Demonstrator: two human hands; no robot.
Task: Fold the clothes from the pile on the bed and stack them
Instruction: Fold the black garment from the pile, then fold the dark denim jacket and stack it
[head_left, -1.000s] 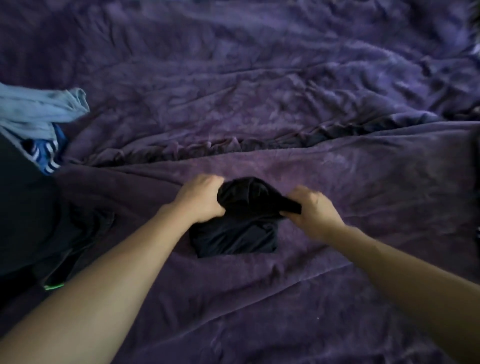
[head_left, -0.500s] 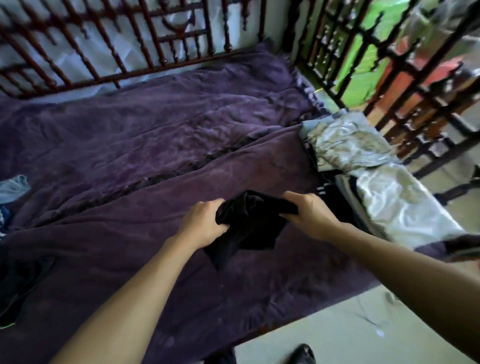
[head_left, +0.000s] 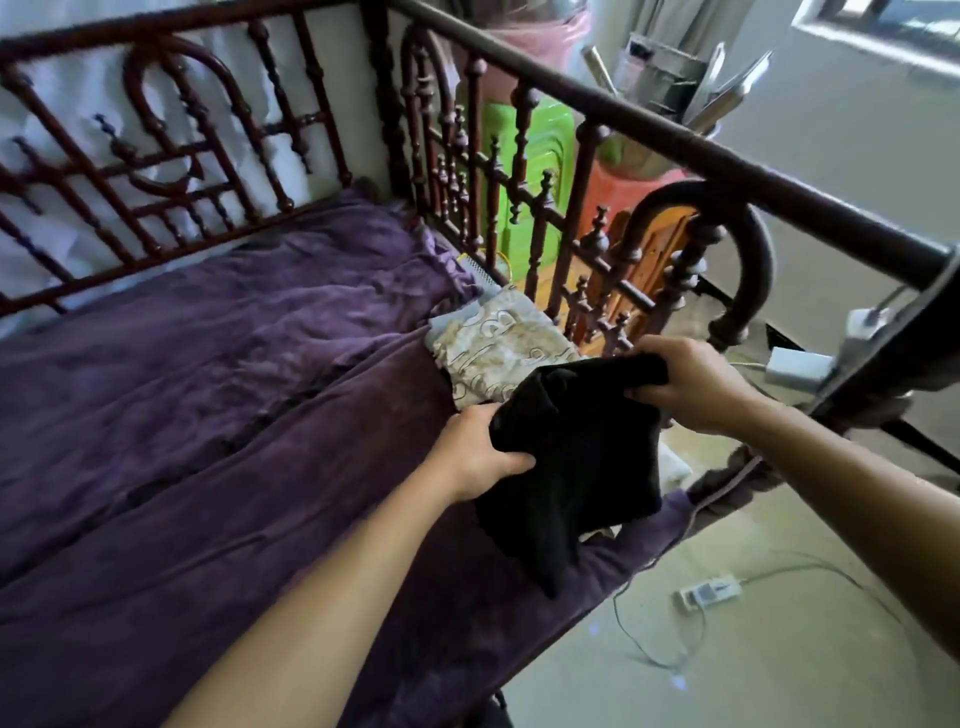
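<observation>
A folded black garment (head_left: 582, 457) hangs in the air over the right end of the bed. My left hand (head_left: 478, 447) grips its left edge and my right hand (head_left: 685, 379) grips its upper right corner. Its lower part droops toward the purple bedspread (head_left: 208, 415). Just behind it, at the bed's right end, lies a folded cream patterned cloth (head_left: 493, 343) on top of a stack that the black garment partly hides.
A dark wooden spindle rail (head_left: 519, 208) runs along the back and right end of the bed. On the floor lie a white power strip (head_left: 709, 592) and its cables. A white charger (head_left: 795, 366) hangs by the right post. Green and red plastic stools stand behind the rail.
Both hands lifted the folded black garment off the bedspread and carried it right toward the stack at the bed's end. The view swung right, so the pile at left is out of frame.
</observation>
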